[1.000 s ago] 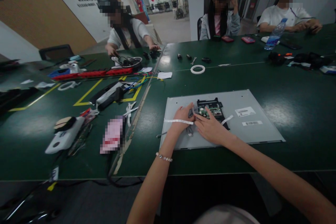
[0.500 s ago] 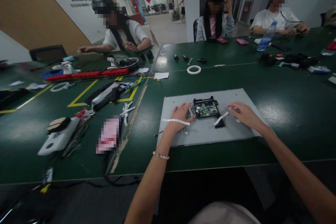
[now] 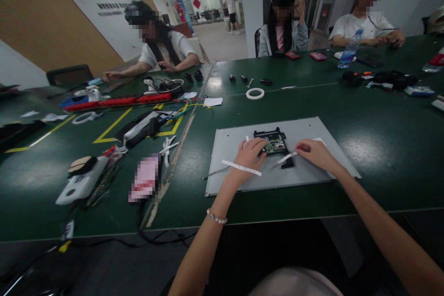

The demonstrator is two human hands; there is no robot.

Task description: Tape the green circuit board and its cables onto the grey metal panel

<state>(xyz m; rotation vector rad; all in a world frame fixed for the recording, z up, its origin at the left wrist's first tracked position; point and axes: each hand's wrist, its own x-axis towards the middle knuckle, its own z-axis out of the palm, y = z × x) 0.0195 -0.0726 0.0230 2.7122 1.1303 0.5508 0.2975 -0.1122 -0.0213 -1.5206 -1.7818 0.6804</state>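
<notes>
Tape (image 3: 287,157) our right hand (image 3: 315,153) pinches, if yanked, could jar the board (image 3: 276,146) by our spread left hand (image 3: 247,155).

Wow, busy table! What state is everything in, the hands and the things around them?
left hand: fingers extended over the circuit board; anything beneath them hidden
right hand: fingers bent at the white strip; grip unclear
white strip: stretched out, slanting
circuit board: uncovered, partly hidden
grey panel: lying flat
tape ring: lying flat
wrench: lying down
bottle: standing, capped
bracelet: worn
</notes>
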